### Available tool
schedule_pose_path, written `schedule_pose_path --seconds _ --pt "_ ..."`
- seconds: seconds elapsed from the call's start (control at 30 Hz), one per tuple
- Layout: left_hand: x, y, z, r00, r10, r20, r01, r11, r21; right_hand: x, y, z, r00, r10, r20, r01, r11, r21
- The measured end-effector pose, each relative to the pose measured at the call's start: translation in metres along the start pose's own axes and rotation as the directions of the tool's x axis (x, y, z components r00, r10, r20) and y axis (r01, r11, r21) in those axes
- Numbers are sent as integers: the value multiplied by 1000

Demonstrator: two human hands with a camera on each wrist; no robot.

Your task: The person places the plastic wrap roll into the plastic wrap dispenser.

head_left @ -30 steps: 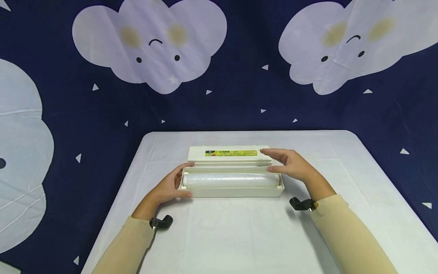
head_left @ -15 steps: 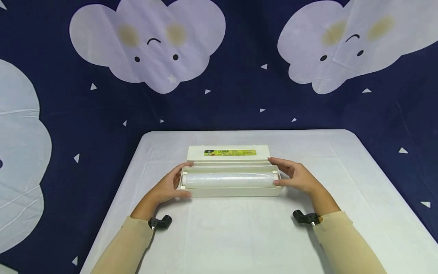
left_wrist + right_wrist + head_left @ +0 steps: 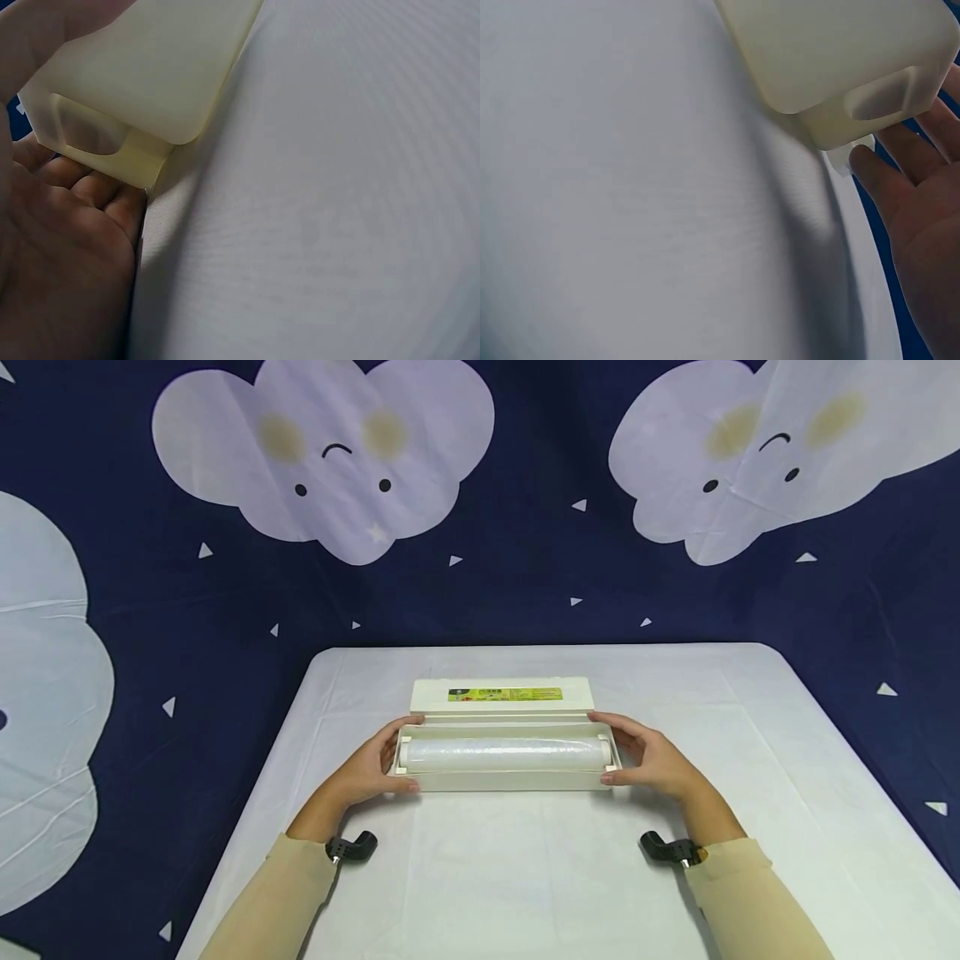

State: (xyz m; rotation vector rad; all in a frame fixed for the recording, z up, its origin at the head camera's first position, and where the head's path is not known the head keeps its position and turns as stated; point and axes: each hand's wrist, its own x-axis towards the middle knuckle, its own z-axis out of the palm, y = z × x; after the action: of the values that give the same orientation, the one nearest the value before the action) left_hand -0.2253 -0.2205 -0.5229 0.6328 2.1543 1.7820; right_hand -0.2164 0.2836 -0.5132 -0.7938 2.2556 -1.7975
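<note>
A cream cling film box (image 3: 510, 782) lies lengthwise on the table, with its lid (image 3: 431, 697) swung back behind it. Inside it sits a roll of clear cling film (image 3: 502, 753). My left hand (image 3: 366, 768) grips the box's left end, thumb on the front wall and fingers round the far side. At the right end, my right hand (image 3: 660, 764) holds the box the same way, thumb at the front corner. Both wrist views show the rounded box end, in the left one the box (image 3: 157, 64) beside the curled fingers (image 3: 94, 187).
White cloth covers the table (image 3: 510, 877). Behind it hangs a dark blue curtain (image 3: 525, 585) with printed clouds. A yellow-green label (image 3: 505, 695) is stuck on the lid. Each wrist wears a black camera mount (image 3: 352, 847).
My right hand has come down from beside the lid to the box's right end, its thumb sliding to the front corner. The left hand has kept its grip.
</note>
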Motion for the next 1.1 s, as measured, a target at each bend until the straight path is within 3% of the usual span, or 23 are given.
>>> schedule_pose_path --seconds 0.7,1.1 --pt "1 -3 -1 1000 20 20 -20 999 -32 -8 9 13 999 -32 -35 37 988 150" --pt "1 -2 -1 999 37 22 -36 999 -19 -8 9 14 999 -38 -34 43 985 166"
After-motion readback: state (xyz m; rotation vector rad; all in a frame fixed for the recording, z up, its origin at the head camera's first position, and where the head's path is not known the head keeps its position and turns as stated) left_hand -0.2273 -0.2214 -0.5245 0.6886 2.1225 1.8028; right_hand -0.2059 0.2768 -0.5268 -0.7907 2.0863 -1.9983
